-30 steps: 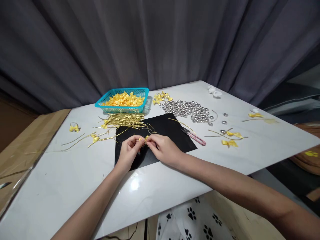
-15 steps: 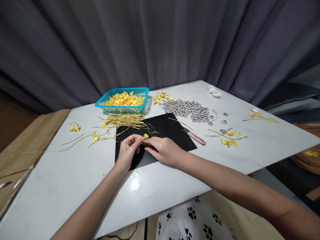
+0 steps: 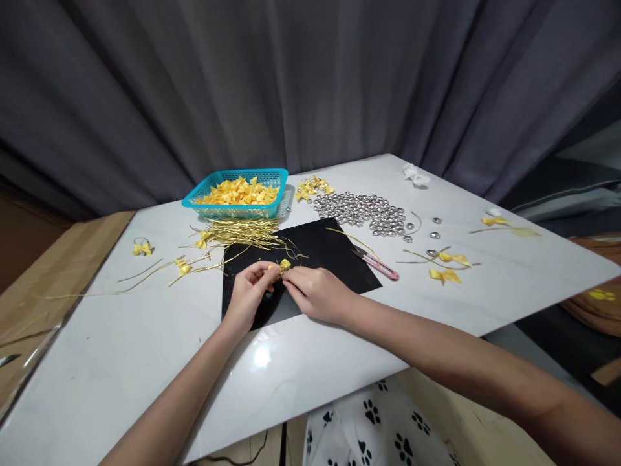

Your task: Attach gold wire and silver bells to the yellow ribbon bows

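My left hand [image 3: 250, 291] pinches a small yellow ribbon bow [image 3: 285, 264] between thumb and fingertips, above a black mat [image 3: 334, 249]. Against the bow's right side, my right hand [image 3: 315, 291] has its thumb and fingers pressed together; what lies between them is hidden. Just beyond the hands, a bundle of gold cords [image 3: 242, 233] overlaps the mat's far left corner. A pink-handled cutting tool [image 3: 381, 265] rests across the mat's right edge, and a loose gold cord [image 3: 356, 238] lies near its blade.
A blue basket [image 3: 233, 210] of yellow bows stands at the back left. To its right are a small pile of bows with cords [image 3: 314, 186] and many silver teardrop-shaped pieces [image 3: 359, 212]. Loose bows [image 3: 445, 276] and cords lie on both sides of the white table [image 3: 145, 343].
My right thumb has come up against the fingers, where a gap showed before. The bow has turned slightly between the hands. The other things lie as before.
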The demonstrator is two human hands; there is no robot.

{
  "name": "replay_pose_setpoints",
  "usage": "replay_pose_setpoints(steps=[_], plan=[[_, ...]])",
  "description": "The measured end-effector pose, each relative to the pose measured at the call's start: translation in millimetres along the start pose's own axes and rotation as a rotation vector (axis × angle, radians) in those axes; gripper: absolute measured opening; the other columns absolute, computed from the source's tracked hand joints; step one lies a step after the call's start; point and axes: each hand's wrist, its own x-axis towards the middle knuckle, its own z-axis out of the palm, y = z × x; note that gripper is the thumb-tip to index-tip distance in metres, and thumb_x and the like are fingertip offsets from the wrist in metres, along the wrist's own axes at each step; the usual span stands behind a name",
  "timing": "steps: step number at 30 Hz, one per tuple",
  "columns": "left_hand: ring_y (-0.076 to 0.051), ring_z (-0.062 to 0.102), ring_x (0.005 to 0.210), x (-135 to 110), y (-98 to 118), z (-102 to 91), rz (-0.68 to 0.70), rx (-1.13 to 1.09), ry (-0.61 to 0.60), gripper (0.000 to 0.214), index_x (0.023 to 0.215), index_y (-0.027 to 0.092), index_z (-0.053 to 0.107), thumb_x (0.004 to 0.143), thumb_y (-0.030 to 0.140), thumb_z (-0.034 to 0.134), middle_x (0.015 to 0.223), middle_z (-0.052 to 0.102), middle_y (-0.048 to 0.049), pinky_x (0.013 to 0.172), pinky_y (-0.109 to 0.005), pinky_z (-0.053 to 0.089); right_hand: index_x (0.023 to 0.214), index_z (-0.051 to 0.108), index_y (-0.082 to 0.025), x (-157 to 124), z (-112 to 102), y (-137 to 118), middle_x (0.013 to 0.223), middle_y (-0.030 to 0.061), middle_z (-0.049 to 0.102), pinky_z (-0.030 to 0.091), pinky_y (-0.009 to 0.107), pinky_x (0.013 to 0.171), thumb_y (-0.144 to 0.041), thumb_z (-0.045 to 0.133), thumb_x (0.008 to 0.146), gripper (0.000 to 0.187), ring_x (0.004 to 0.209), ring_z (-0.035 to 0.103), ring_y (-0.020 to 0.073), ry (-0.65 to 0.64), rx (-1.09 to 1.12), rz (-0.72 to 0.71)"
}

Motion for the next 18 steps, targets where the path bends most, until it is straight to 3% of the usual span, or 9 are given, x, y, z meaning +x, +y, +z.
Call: replay_pose_setpoints(steps=[10,13,16,18], plan=[[-0.009,0.050,0.060,-0.3,-2.4,0.7,-0.006,0.044,0.005,0.026,0.072,0.015,0.069,0.061,0.037,0.075,0.070,0.065,-0.0019,0.052,-0.020,0.038,0.079,0.056,-0.012,-0.4,2.1,0.7,0.074,0.0060,0.060,0.040,0.024,0.060,-0.012,0.042,0.087,0.016,0.064,0.054,0.0136,0.051,0.057,-0.005],[-0.009,0.050,0.061,-1.2,-1.6,0.5,0.011,0.050,-0.033,0.024,0.071,0.015,0.069,0.063,0.036,0.074,0.071,0.065,-0.0019,0.053,-0.019,0.039,0.079,0.058,-0.013,0.1,3.1,-2.0,0.074,0.0051,0.059,0.041,0.024,0.060,-0.013,0.046,0.086,0.014,0.063,0.053,0.0122,0.142,0.188,0.000],[-0.009,0.050,0.061,-2.1,-0.4,0.6,0.062,0.024,-0.031,0.023,0.071,0.015,0.066,0.065,0.036,0.073,0.070,0.062,-0.0004,0.053,-0.019,0.039,0.082,0.060,-0.014,4.3,-0.2,-4.6,0.085,0.0050,0.060,0.038,0.020,0.049,-0.021,0.056,0.082,0.008,0.050,0.045,0.0050,0.348,0.463,0.174],[-0.010,0.049,0.061,-2.7,0.2,1.1,0.077,0.017,-0.017,0.024,0.071,0.016,0.064,0.065,0.037,0.072,0.069,0.059,0.0000,0.053,-0.019,0.039,0.083,0.061,-0.014,8.4,-4.0,-3.9,0.090,0.0050,0.060,0.033,0.018,0.041,-0.027,0.062,0.077,0.015,0.043,0.040,0.0015,0.431,0.646,0.352]])
